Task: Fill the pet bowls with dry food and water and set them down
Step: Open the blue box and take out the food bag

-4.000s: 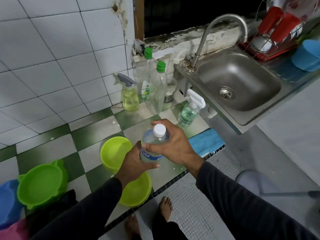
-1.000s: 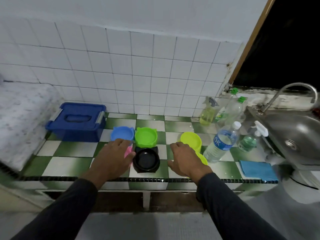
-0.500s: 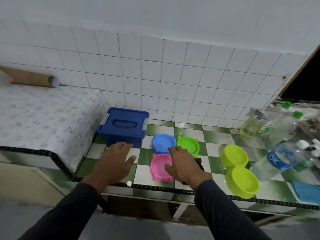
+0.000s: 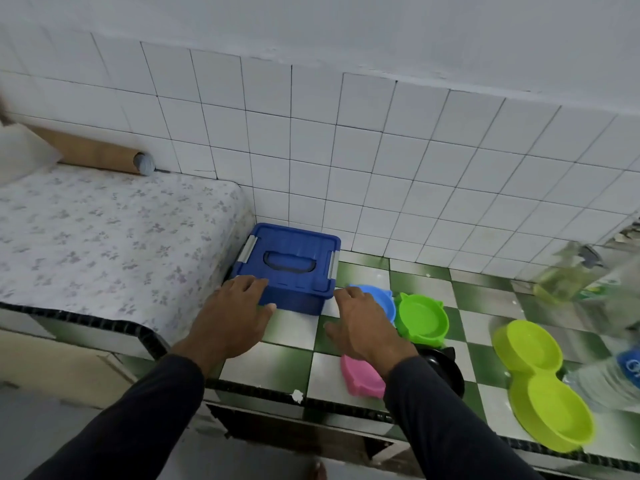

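Early stage: every bowl looks empty, the blue bowl (image 4: 379, 297), green bowl (image 4: 420, 318) and double bowl (image 4: 540, 386) right of the hands, while left hand (image 4: 232, 315) and right hand (image 4: 363, 329), fingers spread and holding nothing, flank the closed blue box (image 4: 289, 266), probably holding food.

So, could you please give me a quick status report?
Both hands open: left hand touching blue box, right hand just short. Box lid shut. Bowls empty.

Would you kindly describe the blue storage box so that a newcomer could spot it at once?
Find the green-and-white checkered counter under the white tiled wall. At its back left corner, against the flowered cloth, sits the blue storage box. Unlike the small open bowls nearby, it is square, lidded, with grey latches and a recessed handle.
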A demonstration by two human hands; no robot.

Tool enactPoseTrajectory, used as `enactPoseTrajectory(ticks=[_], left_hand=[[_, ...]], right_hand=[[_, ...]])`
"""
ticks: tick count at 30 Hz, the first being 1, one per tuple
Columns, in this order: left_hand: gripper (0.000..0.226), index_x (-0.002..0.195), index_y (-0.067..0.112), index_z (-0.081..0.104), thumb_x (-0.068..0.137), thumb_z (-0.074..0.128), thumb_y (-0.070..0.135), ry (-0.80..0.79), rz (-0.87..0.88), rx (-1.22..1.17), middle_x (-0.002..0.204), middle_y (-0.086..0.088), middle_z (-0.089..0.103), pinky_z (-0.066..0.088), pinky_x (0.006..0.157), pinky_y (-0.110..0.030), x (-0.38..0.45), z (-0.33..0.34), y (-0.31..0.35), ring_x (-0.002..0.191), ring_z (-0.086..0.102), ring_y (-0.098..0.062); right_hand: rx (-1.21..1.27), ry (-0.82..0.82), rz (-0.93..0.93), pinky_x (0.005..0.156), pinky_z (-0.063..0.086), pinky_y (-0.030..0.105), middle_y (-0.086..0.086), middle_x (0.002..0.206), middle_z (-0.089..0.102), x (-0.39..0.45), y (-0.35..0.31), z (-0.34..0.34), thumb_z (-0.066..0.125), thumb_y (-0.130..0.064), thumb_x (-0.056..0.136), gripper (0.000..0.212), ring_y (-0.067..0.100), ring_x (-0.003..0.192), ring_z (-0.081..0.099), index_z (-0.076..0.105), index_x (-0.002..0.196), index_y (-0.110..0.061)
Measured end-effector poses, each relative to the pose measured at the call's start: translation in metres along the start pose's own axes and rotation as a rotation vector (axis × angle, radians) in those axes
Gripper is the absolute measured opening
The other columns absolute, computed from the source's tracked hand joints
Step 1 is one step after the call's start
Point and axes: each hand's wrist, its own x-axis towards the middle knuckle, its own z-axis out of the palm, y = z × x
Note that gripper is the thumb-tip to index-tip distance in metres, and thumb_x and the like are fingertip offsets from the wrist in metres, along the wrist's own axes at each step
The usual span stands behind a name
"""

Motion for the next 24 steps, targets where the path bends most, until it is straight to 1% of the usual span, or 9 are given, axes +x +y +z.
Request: enactPoseTrajectory(ticks=[2,5,8,11,13,21,24], left_hand=[[0.078,0.155,0.019,0.039,0.091,0.024,0.061,-0.001,-0.004,-0.008,0.157,-0.006,0.041,0.036,0.117,-0.044,0.015,0.003,-0.007,0.143,0.039,-0.028],[0.082,0.153,0.018,0.042,0.089,0.020,0.065,0.004,-0.018,-0.019,0.155,-0.006,0.044,0.038,0.116,-0.044,0.038,0.004,-0.015,0.141,0.042,-0.028],[0.074,0.151,0.018,0.044,0.093,0.028,0.059,0.008,-0.037,-0.043,0.153,-0.008,0.046,0.040,0.114,-0.044,0.061,0.006,-0.024,0.138,0.044,-0.028],[0.062,0.153,0.018,0.041,0.102,0.038,0.053,0.019,-0.046,-0.042,0.155,-0.007,0.044,0.039,0.114,-0.043,0.083,0.009,-0.033,0.138,0.043,-0.028],[0.058,0.154,0.018,0.039,0.105,0.043,0.048,0.033,-0.050,-0.040,0.156,-0.007,0.043,0.038,0.115,-0.042,0.095,0.012,-0.037,0.138,0.044,-0.028],[0.055,0.152,0.017,0.041,0.105,0.045,0.045,0.046,-0.050,-0.074,0.153,-0.010,0.045,0.040,0.113,-0.042,0.135,0.025,-0.054,0.135,0.047,-0.029],[0.054,0.152,0.017,0.041,0.105,0.045,0.045,0.054,-0.048,-0.081,0.152,-0.010,0.046,0.040,0.112,-0.040,0.145,0.029,-0.062,0.134,0.048,-0.029]], right_hand=[[-0.007,0.001,-0.011,0.099,0.046,0.042,0.011,0.135,0.051,0.018,-0.002,0.000,0.058,-0.039,0.092,0.052,0.032,0.119,0.049,0.048,0.136,-0.013],[-0.009,-0.006,-0.029,0.102,0.045,0.042,0.011,0.136,0.050,0.045,-0.003,-0.001,0.059,-0.041,0.094,0.055,0.031,0.120,0.049,0.046,0.140,-0.013],[0.000,-0.008,-0.040,0.103,0.045,0.043,0.012,0.136,0.050,0.069,-0.004,-0.002,0.058,-0.042,0.094,0.055,0.031,0.120,0.049,0.046,0.139,-0.013],[-0.005,-0.019,-0.046,0.104,0.045,0.042,0.012,0.139,0.049,0.092,-0.002,-0.004,0.057,-0.044,0.094,0.058,0.031,0.122,0.049,0.044,0.141,-0.014],[-0.006,-0.032,-0.050,0.106,0.043,0.042,0.012,0.141,0.047,0.106,0.000,-0.004,0.057,-0.044,0.095,0.059,0.031,0.125,0.047,0.042,0.143,-0.014],[-0.017,-0.072,-0.053,0.107,0.043,0.043,0.013,0.144,0.045,0.145,0.003,0.001,0.058,-0.044,0.095,0.057,0.032,0.128,0.046,0.044,0.142,-0.014],[-0.023,-0.091,-0.042,0.108,0.042,0.044,0.014,0.145,0.044,0.153,0.002,0.004,0.057,-0.045,0.096,0.059,0.032,0.128,0.045,0.042,0.144,-0.013]])
